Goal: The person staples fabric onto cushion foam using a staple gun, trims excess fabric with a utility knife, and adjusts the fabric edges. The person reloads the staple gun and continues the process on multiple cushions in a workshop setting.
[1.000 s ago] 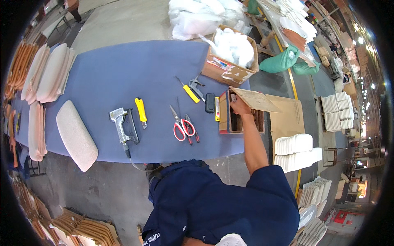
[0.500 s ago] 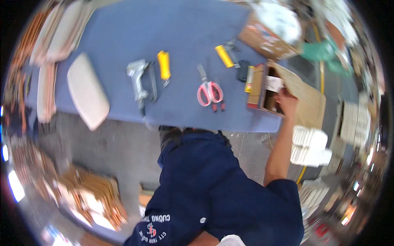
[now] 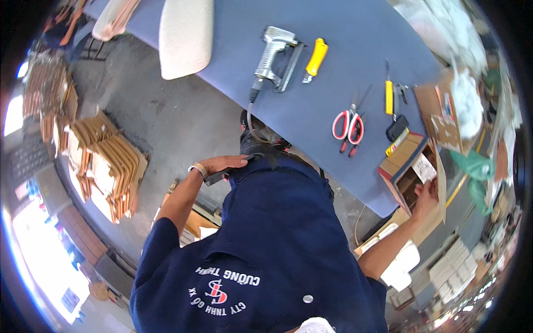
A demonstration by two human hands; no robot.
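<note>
My left hand (image 3: 223,164), with a watch at the wrist, is beside my hip. Its fingers lie along a dark flat object (image 3: 214,178) gripped against the thumb; the kind does not show. At the table's right corner, my right hand (image 3: 426,195) reaches into an open cardboard box (image 3: 395,173), its bent fingers against a white paper (image 3: 425,168) inside. What those fingers hold is hidden. Left of the box lie red-handled scissors (image 3: 348,127), red-tipped pliers (image 3: 350,149) and a small black case (image 3: 396,129).
On the blue table (image 3: 233,50) lie a staple gun (image 3: 275,55) with an air hose, a yellow utility knife (image 3: 316,58), a yellow-handled tool (image 3: 389,97) and a pale padded panel (image 3: 186,39). Another carton (image 3: 444,114) stands beyond the box. Stacked brown panels (image 3: 108,161) stand left.
My view has swung left, so the table now sits to the upper right. My left hand has come into sight at the hip with the dark object. The right hand stays at the box.
</note>
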